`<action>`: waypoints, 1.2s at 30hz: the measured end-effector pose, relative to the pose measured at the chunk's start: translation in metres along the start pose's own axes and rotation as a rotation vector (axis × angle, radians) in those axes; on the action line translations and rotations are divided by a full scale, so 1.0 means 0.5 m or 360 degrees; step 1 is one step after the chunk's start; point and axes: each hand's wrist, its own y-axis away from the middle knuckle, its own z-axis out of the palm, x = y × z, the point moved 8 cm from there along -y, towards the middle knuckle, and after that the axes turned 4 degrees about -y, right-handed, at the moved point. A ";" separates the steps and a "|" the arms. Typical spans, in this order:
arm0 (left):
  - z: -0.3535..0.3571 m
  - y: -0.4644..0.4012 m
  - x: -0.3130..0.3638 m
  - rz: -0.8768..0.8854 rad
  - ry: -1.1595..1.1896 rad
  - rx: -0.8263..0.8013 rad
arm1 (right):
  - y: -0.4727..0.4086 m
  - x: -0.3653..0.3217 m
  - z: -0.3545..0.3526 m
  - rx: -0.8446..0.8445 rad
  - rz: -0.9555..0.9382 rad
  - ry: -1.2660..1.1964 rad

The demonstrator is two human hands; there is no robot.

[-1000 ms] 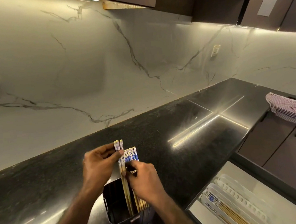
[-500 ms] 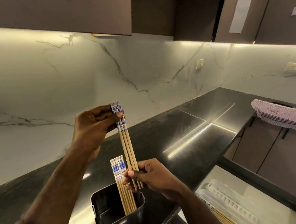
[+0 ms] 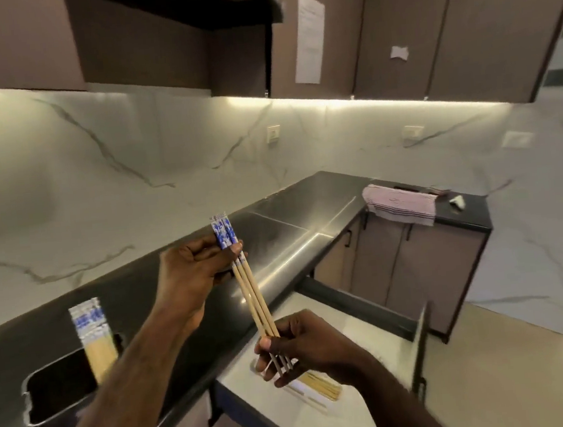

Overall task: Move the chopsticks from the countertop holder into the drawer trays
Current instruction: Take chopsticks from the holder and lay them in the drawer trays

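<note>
Bamboo chopsticks with blue-and-white patterned tops [image 3: 252, 295], a small bundle, are pinched near the tops by the left hand [image 3: 189, 273] and gripped near the tips by the right hand [image 3: 296, 346], slanting above the open white drawer [image 3: 359, 326]. If either grip loosens, one could slide out and miss the tray. More wait in the dark metal countertop holder [image 3: 59, 386].

Left hand [image 3: 189, 273] up high, fingers curled in a pinch; right hand [image 3: 299, 345] lower, thumb and fingers pinching too.
</note>
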 end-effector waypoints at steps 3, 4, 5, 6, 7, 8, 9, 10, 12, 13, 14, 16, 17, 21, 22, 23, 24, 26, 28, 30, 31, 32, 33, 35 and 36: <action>0.114 0.039 -0.031 -0.0038 0.0081 -0.0059 | 0.097 0.033 -0.080 0.0087 0.0056 -0.0016; 0.151 0.051 -0.043 -0.0060 0.0111 -0.0073 | 0.128 0.046 -0.107 0.0122 0.0085 -0.0020; 0.186 0.060 -0.056 -0.0079 0.0121 -0.0088 | 0.154 0.059 -0.133 0.0159 0.0112 -0.0022; 0.220 0.068 -0.069 -0.0099 0.0112 -0.0101 | 0.179 0.070 -0.160 0.0199 0.0135 -0.0022; 0.248 0.072 -0.080 -0.0118 0.0097 -0.0110 | 0.198 0.079 -0.182 0.0237 0.0153 -0.0023; 0.277 0.075 -0.091 -0.0134 0.0095 -0.0117 | 0.217 0.088 -0.208 0.0277 0.0162 -0.0024; 0.303 0.076 -0.102 -0.0147 0.0102 -0.0119 | 0.233 0.097 -0.231 0.0315 0.0162 -0.0018; 0.327 0.074 -0.112 -0.0153 0.0106 -0.0119 | 0.245 0.105 -0.254 0.0356 0.0159 -0.0013; 0.366 0.068 -0.132 -0.0156 0.0095 -0.0116 | 0.263 0.122 -0.295 0.0431 0.0150 -0.0018; 0.385 0.062 -0.144 -0.0159 0.0088 -0.0114 | 0.267 0.134 -0.315 0.0460 0.0148 -0.0029; 0.401 0.054 -0.158 -0.0164 0.0087 -0.0108 | 0.267 0.145 -0.334 0.0482 0.0150 -0.0042; 0.426 0.033 -0.188 -0.0186 0.0100 -0.0080 | 0.257 0.170 -0.369 0.0506 0.0174 -0.0064; 0.434 0.023 -0.204 -0.0205 0.0108 -0.0061 | 0.249 0.180 -0.384 0.0511 0.0190 -0.0061; 0.463 -0.038 -0.295 -0.0335 0.0170 0.0025 | 0.188 0.231 -0.450 0.0469 0.0269 -0.0059; 0.468 -0.050 -0.319 -0.0376 0.0179 0.0039 | 0.173 0.243 -0.465 0.0464 0.0300 -0.0047; 0.472 -0.065 -0.347 -0.0423 0.0202 0.0056 | 0.154 0.259 -0.484 0.0450 0.0340 -0.0031; 0.476 -0.078 -0.375 -0.0471 0.0236 0.0073 | 0.134 0.276 -0.501 0.0431 0.0384 -0.0013; 0.476 -0.102 -0.429 -0.0570 0.0286 0.0116 | 0.090 0.309 -0.530 0.0379 0.0481 0.0014; 0.468 -0.120 -0.482 -0.0680 0.0286 0.0183 | 0.051 0.337 -0.554 0.0325 0.0565 0.0045; 0.462 -0.134 -0.536 -0.0775 0.0208 0.0238 | 0.011 0.368 -0.575 0.0269 0.0637 0.0081; 0.460 -0.139 -0.562 -0.0819 0.0153 0.0247 | -0.007 0.382 -0.584 0.0244 0.0674 0.0087; 0.461 -0.141 -0.585 -0.0861 0.0107 0.0246 | -0.022 0.395 -0.590 0.0229 0.0709 0.0086; 0.462 -0.143 -0.609 -0.0898 0.0076 0.0248 | -0.038 0.410 -0.595 0.0211 0.0742 0.0083; 0.462 -0.146 -0.656 -0.0956 0.0027 0.0262 | -0.069 0.443 -0.602 0.0178 0.0797 0.0087; 0.460 -0.147 -0.680 -0.0987 -0.0009 0.0277 | -0.085 0.458 -0.605 0.0161 0.0822 0.0090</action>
